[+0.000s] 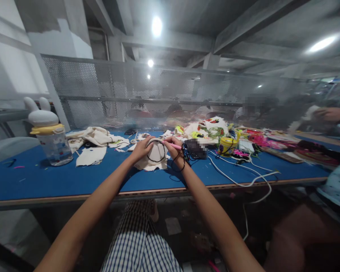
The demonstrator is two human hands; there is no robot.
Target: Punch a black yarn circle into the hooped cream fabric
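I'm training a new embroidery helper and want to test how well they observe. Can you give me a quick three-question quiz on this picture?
1. True or false: the left hand rests on the embroidery hoop.
2. What does the right hand hold? A) scissors B) pink pen C) phone
3. What colour is the table?

Key: 1 true; 2 B; 3 blue.
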